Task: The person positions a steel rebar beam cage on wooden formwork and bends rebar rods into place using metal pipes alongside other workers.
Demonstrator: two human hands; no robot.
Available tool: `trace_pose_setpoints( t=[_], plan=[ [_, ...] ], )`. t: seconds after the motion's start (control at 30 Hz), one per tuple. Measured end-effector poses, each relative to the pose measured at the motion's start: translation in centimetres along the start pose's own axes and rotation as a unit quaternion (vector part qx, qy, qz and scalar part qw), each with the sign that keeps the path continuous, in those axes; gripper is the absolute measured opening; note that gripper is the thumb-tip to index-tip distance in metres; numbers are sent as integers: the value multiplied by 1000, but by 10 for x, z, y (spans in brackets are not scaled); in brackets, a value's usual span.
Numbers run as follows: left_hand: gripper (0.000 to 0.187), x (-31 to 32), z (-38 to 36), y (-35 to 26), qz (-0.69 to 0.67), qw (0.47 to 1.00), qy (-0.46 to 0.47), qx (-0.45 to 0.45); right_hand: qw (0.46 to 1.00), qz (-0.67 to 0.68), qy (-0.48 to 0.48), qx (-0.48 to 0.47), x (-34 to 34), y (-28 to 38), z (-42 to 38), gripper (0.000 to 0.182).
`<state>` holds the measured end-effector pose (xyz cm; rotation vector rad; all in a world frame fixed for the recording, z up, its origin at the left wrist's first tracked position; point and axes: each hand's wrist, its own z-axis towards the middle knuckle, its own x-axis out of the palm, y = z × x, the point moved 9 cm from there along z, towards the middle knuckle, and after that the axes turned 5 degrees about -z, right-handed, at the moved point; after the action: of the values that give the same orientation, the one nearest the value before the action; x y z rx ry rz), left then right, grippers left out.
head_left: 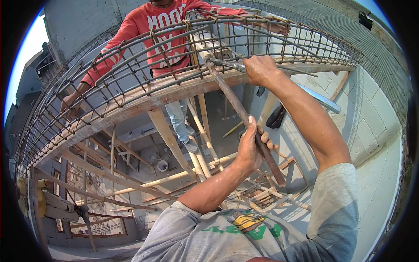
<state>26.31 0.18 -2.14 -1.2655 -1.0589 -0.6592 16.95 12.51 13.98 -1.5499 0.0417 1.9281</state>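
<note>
The left grip [251,147] is clamping on the rod [231,98], its thumb lying along the near side and its fingers wrapping round. The rod is slanting: its upper end is reaching the cage [151,36] ahead of the left grip, and its lower end is pointing back, to the right of that grip. The right grip [261,70] is holding ahead of the left one, its fingers folding together on a metal tool [233,65]. The tool is extending leftward from the right grip to near the rod's upper end; contact is remaining unclear. A tube [325,102] is showing to the right of the right grip, beyond the forearm; whether it is joining the tool cannot be told. The beam [183,90] is running beneath the cage. Beyond both grips, a co-worker [172,8] is spreading both arms along the cage. Poles [168,137] are standing below the beam, left of the left grip.
</note>
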Motion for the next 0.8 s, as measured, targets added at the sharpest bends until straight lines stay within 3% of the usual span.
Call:
trace_pose_setpoints(
  t=[0.07, 0.2, 0.3, 0.47, 0.57, 0.7, 0.8],
  plan=[
    [49, -3, -3, -1, 0, 1000, 2, -10, 1000, 8, -12, -3, 5, 6, -12, 31],
    [48, -11, -7, -4, -4, 1000, -22, -15, 989, 130, -7, 68, 23, -12, -44, 30],
    [48, -14, -8, -4, -16, 1000, -14, -15, 968, 223, 69, 98, 38, -33, -68, 27],
    [50, -8, -9, -1, -19, 999, -37, -8, 963, 193, 127, 137, 40, -84, -131, 23],
    [55, -14, -8, 1, -21, 998, -58, -2, 976, 117, 43, 181, 37, -119, -148, 21],
    [60, -18, -14, 1, -17, 996, -93, -6, 983, 69, -55, 162, 43, -130, -131, 15],
    [61, -18, -19, 3, -1, 994, -110, 0, 980, 75, -30, 184, 62, -144, -118, 17]
  ],
)
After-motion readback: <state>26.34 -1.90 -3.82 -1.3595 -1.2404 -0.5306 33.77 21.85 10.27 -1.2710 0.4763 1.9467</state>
